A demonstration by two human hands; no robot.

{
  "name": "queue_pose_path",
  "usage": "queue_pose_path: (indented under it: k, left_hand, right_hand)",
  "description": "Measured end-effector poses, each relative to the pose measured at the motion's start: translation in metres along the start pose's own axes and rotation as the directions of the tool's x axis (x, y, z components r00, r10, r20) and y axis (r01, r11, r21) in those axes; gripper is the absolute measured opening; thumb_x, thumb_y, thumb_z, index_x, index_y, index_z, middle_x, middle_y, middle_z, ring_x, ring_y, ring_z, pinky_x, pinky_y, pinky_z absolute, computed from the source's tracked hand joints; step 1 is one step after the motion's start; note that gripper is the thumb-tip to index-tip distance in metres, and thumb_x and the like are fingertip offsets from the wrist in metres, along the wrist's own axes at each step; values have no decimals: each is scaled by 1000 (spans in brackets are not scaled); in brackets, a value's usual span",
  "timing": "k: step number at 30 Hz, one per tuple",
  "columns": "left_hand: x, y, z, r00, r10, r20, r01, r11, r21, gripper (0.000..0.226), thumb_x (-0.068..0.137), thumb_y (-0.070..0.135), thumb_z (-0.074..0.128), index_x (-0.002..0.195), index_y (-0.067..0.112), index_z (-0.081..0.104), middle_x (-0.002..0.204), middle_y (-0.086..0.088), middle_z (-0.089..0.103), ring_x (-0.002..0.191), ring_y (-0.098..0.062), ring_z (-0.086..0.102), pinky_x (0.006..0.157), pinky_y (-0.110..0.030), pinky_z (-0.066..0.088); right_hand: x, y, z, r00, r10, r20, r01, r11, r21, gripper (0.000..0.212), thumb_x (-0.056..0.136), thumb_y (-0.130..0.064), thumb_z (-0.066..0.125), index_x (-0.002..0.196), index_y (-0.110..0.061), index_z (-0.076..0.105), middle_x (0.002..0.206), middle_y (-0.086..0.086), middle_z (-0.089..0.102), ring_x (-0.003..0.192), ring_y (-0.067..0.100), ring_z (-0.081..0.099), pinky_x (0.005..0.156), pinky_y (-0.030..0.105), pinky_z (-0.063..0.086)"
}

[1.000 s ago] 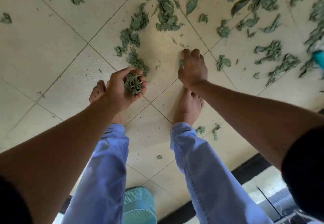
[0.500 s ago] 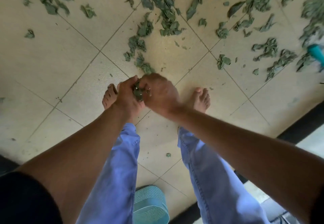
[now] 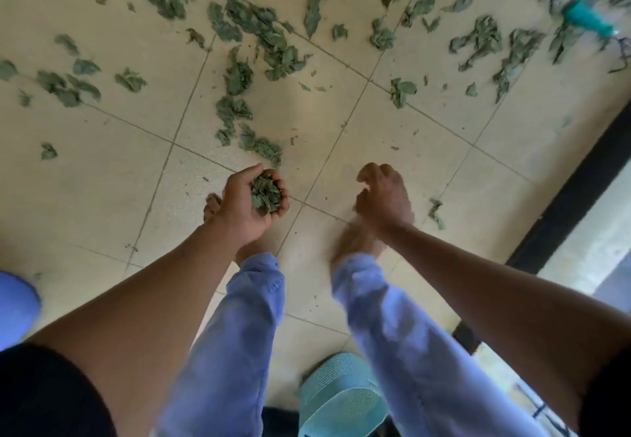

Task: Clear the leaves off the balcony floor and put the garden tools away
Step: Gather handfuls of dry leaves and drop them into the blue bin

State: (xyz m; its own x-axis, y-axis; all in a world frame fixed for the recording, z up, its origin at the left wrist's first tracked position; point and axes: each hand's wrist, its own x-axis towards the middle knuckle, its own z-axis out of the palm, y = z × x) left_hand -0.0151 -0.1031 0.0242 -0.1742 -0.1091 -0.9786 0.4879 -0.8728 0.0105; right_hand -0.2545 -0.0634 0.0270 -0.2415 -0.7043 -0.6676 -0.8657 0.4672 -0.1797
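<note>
Left hand: the left hand (image 3: 252, 202) is cupped palm up, fingers curled round a wad of leaves (image 3: 267, 194), held above the floor just in front of the person's left foot.
Right hand: the right hand (image 3: 382, 197) hangs beside it, apart from the left, fingers loosely curled; it is blurred and nothing shows in it, so it looks to be holding nothing.
Loose leaves: scattered leaves (image 3: 259, 33) lie across the tiled floor (image 3: 102, 170), thickest toward its far edge and far right corner; a small clump (image 3: 261, 146) lies just beyond the left hand, and a scrap (image 3: 436, 212) lies close to the right hand, toward the floor's right edge.
Tool: a teal-handled garden tool (image 3: 587, 21) lies among leaves at the far right corner, well apart from both hands.
Basket: a teal woven container (image 3: 341, 399) stands at the near edge, behind the legs.
Step, as judged: gathering by hand, with most of the floor not yet cleared.
Risk: the wad sits in an open-topped cup of fingers; adding more, or turning toward the container, could spill pieces over the fingertips.
Risk: bare feet stand among the leaves, so a step could crush bits into the tile joints.
Risk: the tool is half hidden in the litter and could be overlooked or trodden on.
</note>
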Motion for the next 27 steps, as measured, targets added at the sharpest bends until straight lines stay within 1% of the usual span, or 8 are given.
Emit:
queue_pose_path:
  k: [4, 8, 13, 16, 20, 24, 26, 27]
  left_hand:
    - [13, 7, 10, 999, -8, 44, 7, 1000, 27, 34, 101, 35, 49, 80, 13, 64, 80, -6, 61, 69, -20, 59, 66, -29, 48]
    - [41, 0, 21, 998, -9, 55, 4, 996, 86, 35, 101, 36, 48, 80, 13, 64, 80, -7, 60, 70, -20, 58, 66, -29, 48]
    - [64, -31, 34, 999, -49, 13, 46, 982, 181, 37, 100, 37, 48, 79, 12, 66, 82, -7, 62, 72, -21, 59, 66, -29, 49]
    - [63, -49, 42, 996, -87, 8, 83, 974, 209, 34, 99, 37, 49, 80, 13, 65, 82, -6, 61, 72, -21, 59, 66, -28, 50]
    - [54, -56, 50, 996, -92, 5, 88, 968, 237, 31, 98, 35, 50, 83, 13, 66, 82, -6, 63, 72, -21, 62, 68, -30, 50]
    - [49, -53, 63, 999, -48, -4, 47, 957, 285, 33, 98, 36, 51, 80, 14, 67, 78, -6, 65, 70, -22, 65, 65, -28, 52]
    - [49, -53, 70, 999, -45, 15, 37, 945, 326, 36, 98, 38, 50, 80, 14, 69, 77, -6, 67, 73, -22, 66, 66, -27, 54]
    - [50, -54, 75, 998, -51, 28, 37, 936, 351, 38, 99, 40, 49, 81, 14, 70, 78, -6, 66, 75, -23, 65, 68, -27, 54]
  right_hand:
    - [23, 39, 19, 993, 19, 113, -14, 999, -52, 33, 84, -18, 68, 116, -21, 57, 116, 8, 56, 108, 33, 57, 75, 35, 47]
    - [34, 49, 54, 955, -59, 291, 117, 975, -189, 53, 85, -33, 74, 128, -19, 47, 121, 13, 50, 101, 37, 61, 69, 37, 45]
    - [24, 47, 93, 984, -102, 143, 123, 982, -145, 41, 85, 4, 53, 124, -10, 53, 118, 21, 50, 91, 43, 60, 62, 39, 38]
    - [22, 50, 92, 993, -77, 91, 80, 996, -32, 33, 80, 11, 51, 106, -8, 58, 111, 18, 53, 92, 38, 57, 63, 34, 35]
    - [25, 46, 60, 994, 107, -27, -94, 953, 288, 24, 80, 1, 53, 94, -16, 64, 98, 6, 61, 83, 29, 60, 61, 29, 38]
    - [-20, 11, 14, 994, -20, -105, 70, 862, 502, 15, 81, -19, 59, 93, -26, 63, 92, -3, 63, 80, 20, 63, 71, 36, 51]
    - [-49, -5, -9, 998, -51, -38, 63, 895, 442, 19, 89, -29, 56, 105, -32, 63, 104, -7, 63, 93, 19, 63, 83, 25, 36]
    - [-61, -10, -14, 998, -52, -29, 59, 931, 361, 24, 93, -30, 55, 115, -34, 63, 113, -8, 62, 100, 18, 60, 72, 18, 23]
